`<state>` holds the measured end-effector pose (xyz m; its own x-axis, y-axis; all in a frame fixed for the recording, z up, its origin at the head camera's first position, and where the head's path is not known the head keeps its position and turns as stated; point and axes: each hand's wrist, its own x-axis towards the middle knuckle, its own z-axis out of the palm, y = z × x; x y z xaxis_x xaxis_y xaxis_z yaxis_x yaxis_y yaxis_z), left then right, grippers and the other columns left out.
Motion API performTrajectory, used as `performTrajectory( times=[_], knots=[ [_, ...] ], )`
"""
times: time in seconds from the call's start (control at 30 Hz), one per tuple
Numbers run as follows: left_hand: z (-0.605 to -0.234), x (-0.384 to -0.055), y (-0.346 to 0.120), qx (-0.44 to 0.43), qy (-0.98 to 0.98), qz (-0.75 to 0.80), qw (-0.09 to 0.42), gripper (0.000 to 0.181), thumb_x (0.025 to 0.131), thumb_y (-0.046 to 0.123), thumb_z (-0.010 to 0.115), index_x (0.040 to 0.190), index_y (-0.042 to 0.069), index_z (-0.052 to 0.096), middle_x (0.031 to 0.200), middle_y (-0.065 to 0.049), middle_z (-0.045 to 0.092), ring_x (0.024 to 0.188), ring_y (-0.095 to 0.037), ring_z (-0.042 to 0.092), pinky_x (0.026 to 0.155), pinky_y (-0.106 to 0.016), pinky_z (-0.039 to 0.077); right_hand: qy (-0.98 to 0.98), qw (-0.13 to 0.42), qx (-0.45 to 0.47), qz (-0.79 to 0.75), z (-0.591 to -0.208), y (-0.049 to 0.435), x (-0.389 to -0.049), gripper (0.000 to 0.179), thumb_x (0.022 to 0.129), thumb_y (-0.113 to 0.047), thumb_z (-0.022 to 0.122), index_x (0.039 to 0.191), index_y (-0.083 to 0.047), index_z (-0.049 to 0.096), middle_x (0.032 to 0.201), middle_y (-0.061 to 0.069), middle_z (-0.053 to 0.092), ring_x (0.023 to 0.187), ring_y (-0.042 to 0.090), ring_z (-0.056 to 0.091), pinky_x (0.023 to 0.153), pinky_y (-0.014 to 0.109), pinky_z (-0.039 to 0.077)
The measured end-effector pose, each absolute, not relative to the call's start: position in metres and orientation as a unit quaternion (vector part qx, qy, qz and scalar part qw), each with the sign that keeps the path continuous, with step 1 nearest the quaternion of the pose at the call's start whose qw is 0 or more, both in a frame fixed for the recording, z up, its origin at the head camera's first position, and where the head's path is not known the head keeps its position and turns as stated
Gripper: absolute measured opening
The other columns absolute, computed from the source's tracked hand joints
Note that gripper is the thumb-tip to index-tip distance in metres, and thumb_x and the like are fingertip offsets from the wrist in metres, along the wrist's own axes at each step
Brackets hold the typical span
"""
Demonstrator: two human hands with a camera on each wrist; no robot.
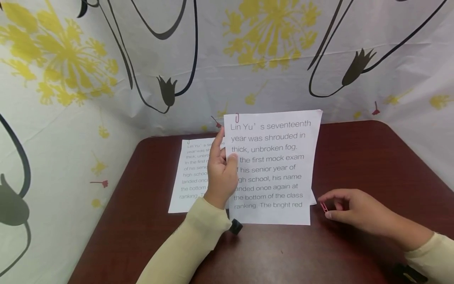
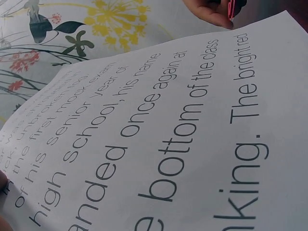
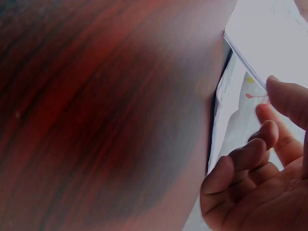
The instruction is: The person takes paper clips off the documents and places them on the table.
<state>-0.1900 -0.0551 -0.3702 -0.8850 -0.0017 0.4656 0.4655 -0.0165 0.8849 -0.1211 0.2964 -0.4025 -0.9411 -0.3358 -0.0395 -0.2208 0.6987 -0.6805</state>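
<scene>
Dark red wood makes up the desk [image 1: 283,256]. Over it the right grip [image 1: 356,207] pinches a red clip [image 1: 324,207] just beside the pages [image 1: 273,173]; held by the fingertips, it might slip, or catch too few leaves if their edges sit uneven. The left grip [image 1: 222,173] pinches the raised pages, top clip [image 1: 237,118] in place; a loose hold could skew them. Paper [image 1: 188,173] beyond is half hidden; the leaf count is unclear.
</scene>
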Motion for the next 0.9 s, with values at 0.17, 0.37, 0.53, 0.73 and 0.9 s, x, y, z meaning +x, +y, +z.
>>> performTrajectory(
  times=[0.17,0.37,0.53,0.73,0.9],
  knots=[
    [-0.37,-0.19,-0.055,-0.174,-0.679,-0.693,0.168,0.076,0.105,-0.003,0.046,0.165,0.041,0.03,0.112,-0.014,0.076,0.06,-0.024,0.064,0.045,-0.022,0.037,0.924,0.11,-0.15,-0.333,-0.409,0.298,-0.12,0.031,0.086,-0.017,0.086,0.115,-0.012,0.077,0.069,-0.009,0.05,0.058,0.002,0.045,0.051,0.023,0.039],
    [-0.372,-0.191,-0.056,-0.184,-0.676,-0.693,0.167,0.075,0.105,-0.003,0.046,0.166,0.038,0.029,0.111,-0.014,0.076,0.06,-0.023,0.065,0.045,-0.022,0.038,0.929,0.136,-0.13,-0.32,-0.414,0.296,-0.12,0.033,0.085,-0.021,0.087,0.116,-0.014,0.078,0.068,-0.007,0.05,0.058,0.004,0.046,0.052,0.024,0.04],
    [-0.371,-0.191,-0.055,-0.187,-0.672,-0.698,0.163,0.076,0.105,-0.003,0.045,0.165,0.04,0.029,0.113,-0.014,0.076,0.06,-0.022,0.065,0.044,-0.022,0.038,0.933,0.133,-0.133,-0.307,-0.417,0.297,-0.12,0.033,0.084,-0.021,0.087,0.115,-0.015,0.078,0.068,-0.007,0.05,0.059,0.003,0.045,0.053,0.024,0.039],
    [-0.37,-0.191,-0.055,-0.183,-0.672,-0.698,0.168,0.076,0.104,-0.004,0.045,0.166,0.038,0.03,0.114,-0.015,0.076,0.057,-0.022,0.063,0.044,-0.022,0.038,0.935,0.141,-0.131,-0.298,-0.419,0.298,-0.121,0.033,0.084,-0.021,0.087,0.115,-0.014,0.077,0.068,-0.006,0.05,0.058,0.003,0.045,0.052,0.023,0.039],
    [-0.371,-0.191,-0.055,-0.181,-0.673,-0.698,0.167,0.076,0.105,-0.005,0.045,0.166,0.038,0.03,0.114,-0.015,0.076,0.058,-0.024,0.062,0.045,-0.022,0.037,0.934,0.142,-0.131,-0.299,-0.421,0.298,-0.119,0.034,0.083,-0.019,0.088,0.115,-0.012,0.077,0.068,-0.006,0.05,0.057,0.003,0.044,0.052,0.024,0.039]
  ],
)
